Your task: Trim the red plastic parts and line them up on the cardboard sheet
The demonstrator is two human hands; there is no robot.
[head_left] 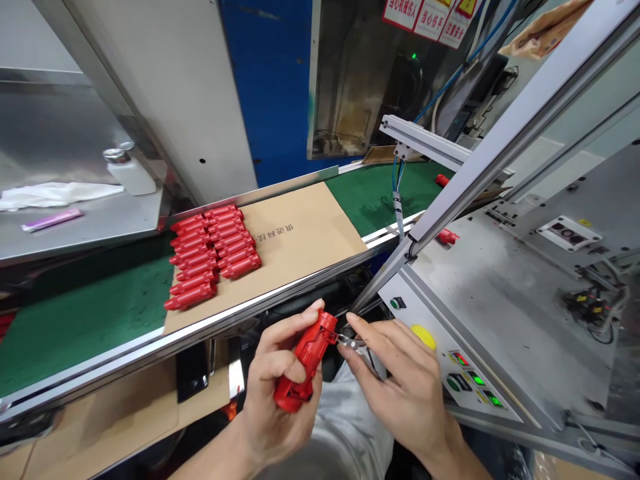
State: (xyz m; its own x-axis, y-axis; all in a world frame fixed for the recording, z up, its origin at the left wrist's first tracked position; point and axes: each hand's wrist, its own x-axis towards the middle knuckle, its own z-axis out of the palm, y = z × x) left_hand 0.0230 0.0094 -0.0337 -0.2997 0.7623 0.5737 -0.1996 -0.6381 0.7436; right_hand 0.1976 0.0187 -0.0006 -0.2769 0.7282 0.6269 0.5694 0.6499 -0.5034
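My left hand [280, 393] grips a red plastic moulded part [305, 360], its narrow end pointing down and its wider end up. My right hand [400, 380] is shut on small steel side cutters [350, 341], whose jaws touch or nearly touch the top of the red part. The cutter handles are mostly hidden by my fingers. Beyond my hands, several matching red parts [213, 253] lie in tight rows on a cardboard sheet [300, 233], which rests on a green conveyor belt [90, 320].
A steel belt rail [200, 333] runs just past my hands. At right stands a control panel [460, 373] with a yellow button. An aluminium beam [425, 143] with blue tubes crosses above the belt. A steel shelf [85, 227] holds a white bottle and cloth.
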